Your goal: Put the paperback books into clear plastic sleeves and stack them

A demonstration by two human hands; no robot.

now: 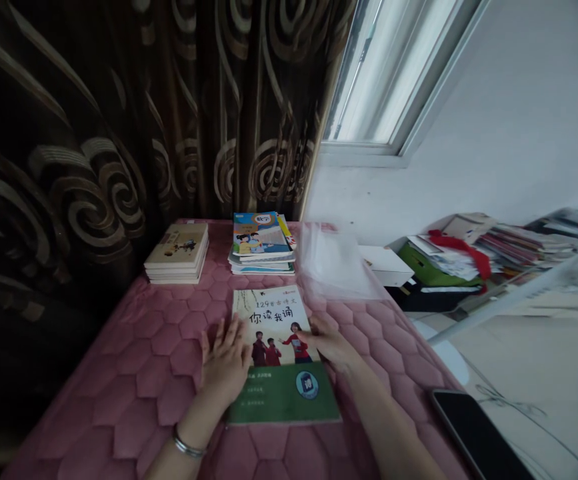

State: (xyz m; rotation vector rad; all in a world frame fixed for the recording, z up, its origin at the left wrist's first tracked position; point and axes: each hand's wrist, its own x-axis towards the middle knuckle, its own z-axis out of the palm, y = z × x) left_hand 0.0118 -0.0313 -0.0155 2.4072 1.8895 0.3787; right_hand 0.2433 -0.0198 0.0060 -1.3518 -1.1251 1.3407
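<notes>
A book [283, 393] with a pale upper cover, a green lower band and pictured figures lies flat on the pink quilted cover. My left hand [226, 363], with a silver bracelet at the wrist, rests over its left edge, fingers spread. At the right edge is my right hand [331, 343], slightly blurred; its thumb reaches onto the cover and its fingers are stretched out. Beyond the book stands a pile of schoolbooks [261, 237] with a blue top cover. Farther left is a stack of beige books [179, 247].
Clear plastic sheets [331, 263] lie right of the schoolbooks, beside a white box [386, 263]. A black phone [479, 433] rests at the near right. Papers and a green bag [419, 263] crowd the right side. A patterned curtain [193, 120] hangs behind.
</notes>
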